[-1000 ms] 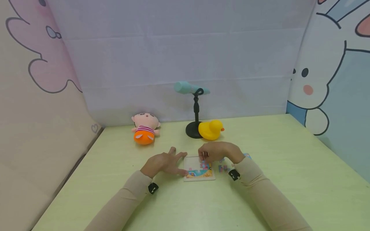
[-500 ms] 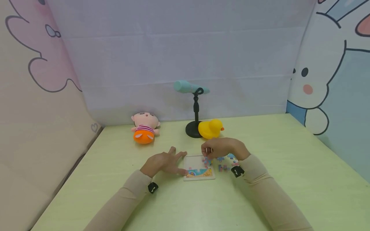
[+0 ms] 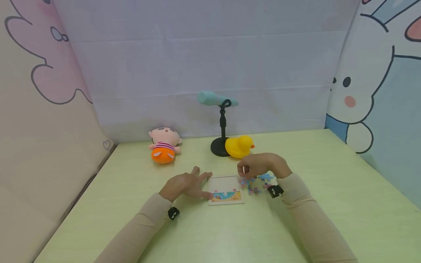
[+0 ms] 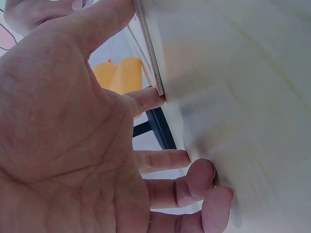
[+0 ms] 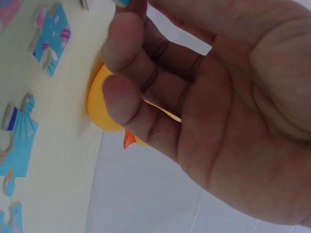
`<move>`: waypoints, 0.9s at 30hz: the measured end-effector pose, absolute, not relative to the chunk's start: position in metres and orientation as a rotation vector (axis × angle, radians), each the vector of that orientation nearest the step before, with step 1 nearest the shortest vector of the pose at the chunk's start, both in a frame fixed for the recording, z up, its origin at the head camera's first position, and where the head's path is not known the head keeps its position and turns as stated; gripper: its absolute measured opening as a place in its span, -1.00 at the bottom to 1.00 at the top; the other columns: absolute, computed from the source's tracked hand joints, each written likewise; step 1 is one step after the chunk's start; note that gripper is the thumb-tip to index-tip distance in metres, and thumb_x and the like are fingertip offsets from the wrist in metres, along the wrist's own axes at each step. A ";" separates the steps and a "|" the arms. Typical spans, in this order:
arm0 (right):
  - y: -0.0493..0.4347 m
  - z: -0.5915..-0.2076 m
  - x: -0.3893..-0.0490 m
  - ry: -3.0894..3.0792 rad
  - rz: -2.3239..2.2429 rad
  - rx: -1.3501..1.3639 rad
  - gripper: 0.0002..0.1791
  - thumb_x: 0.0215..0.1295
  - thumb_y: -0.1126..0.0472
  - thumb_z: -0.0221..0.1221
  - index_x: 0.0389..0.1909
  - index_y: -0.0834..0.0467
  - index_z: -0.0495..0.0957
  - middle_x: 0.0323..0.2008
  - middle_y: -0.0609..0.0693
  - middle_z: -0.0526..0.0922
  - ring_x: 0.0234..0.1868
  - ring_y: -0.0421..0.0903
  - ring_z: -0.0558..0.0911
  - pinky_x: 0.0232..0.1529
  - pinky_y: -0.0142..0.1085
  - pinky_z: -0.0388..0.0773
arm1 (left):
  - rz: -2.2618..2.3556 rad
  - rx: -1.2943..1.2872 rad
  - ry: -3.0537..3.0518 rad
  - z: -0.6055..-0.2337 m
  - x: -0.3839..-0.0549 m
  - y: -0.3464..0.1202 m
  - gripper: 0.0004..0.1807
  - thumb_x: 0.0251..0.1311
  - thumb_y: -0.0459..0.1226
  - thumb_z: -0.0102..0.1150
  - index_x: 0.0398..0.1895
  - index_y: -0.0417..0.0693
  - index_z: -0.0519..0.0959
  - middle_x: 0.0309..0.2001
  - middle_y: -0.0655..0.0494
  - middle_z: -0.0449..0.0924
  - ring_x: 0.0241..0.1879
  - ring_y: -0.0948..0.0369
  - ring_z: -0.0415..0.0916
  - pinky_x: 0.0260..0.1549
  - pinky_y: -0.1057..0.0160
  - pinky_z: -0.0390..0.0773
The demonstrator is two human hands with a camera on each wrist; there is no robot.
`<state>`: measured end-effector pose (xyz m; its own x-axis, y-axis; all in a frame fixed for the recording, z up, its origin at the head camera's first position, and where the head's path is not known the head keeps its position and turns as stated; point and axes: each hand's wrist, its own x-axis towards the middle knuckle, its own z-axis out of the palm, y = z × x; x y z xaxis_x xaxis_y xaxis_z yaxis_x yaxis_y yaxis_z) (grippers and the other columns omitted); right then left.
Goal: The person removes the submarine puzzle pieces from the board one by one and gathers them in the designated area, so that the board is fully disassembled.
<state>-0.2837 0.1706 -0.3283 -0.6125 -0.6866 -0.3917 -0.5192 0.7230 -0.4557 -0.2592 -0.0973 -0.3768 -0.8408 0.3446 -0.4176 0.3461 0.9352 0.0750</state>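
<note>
A small jigsaw tray (image 3: 222, 183) lies on the table, its bottom row filled with a blue and sandy picture and the area above mostly bare. My left hand (image 3: 185, 185) spreads its fingers at the tray's left side, thumb on the near left corner and index fingertip at the far left one. Just past the tray's right edge, my right hand (image 3: 258, 165) pinches a jigsaw piece (image 5: 122, 2), largely hidden by the fingers. Pink and blue jigsaw pieces (image 3: 253, 190) lie under and beside this hand; in the right wrist view a blue piece (image 5: 51, 39) shows closely.
Behind the hands sit a yellow rubber duck (image 3: 239, 147) and a black stand (image 3: 223, 126) holding a mint-green microphone (image 3: 210, 98). A plush doll (image 3: 164, 146) in orange shorts lies at the back left. A pale cloth (image 3: 164, 65) hangs behind the table.
My right hand has moved right, from over the tray to the loose pieces beside it, and pink-blue pieces have left the tray's right part. The left hand has stayed in place.
</note>
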 end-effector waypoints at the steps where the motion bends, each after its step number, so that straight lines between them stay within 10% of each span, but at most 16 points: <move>1: 0.172 -0.328 -0.284 2.367 -0.397 -0.912 -0.91 0.41 0.35 0.20 -0.31 0.15 0.50 -0.45 -0.07 0.54 -0.49 -0.12 0.47 -0.33 -0.35 0.43 | -0.006 0.500 2.656 -0.377 -0.260 -0.097 -0.06 0.14 0.40 0.10 0.56 0.44 0.07 0.48 -0.11 0.03 -0.01 -0.12 0.52 -0.09 -0.15 0.57; 27: 0.215 -0.319 -0.286 2.290 -0.506 -0.800 -0.98 0.45 0.33 0.13 -0.22 0.18 0.49 -0.55 -0.03 0.45 -0.62 -0.21 0.30 -0.49 -0.37 0.25 | 0.001 0.489 2.654 -0.378 -0.262 -0.097 -0.04 0.14 0.41 0.09 0.58 0.42 0.05 0.52 -0.19 -0.06 0.12 -0.22 0.46 -0.04 -0.18 0.55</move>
<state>-0.2856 0.2147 -0.3189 -0.6012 -0.6592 -0.4516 -0.4072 0.7390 -0.5366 -0.2619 -0.0970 -0.3785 -0.8409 0.3394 -0.4215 0.3392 0.9375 0.0782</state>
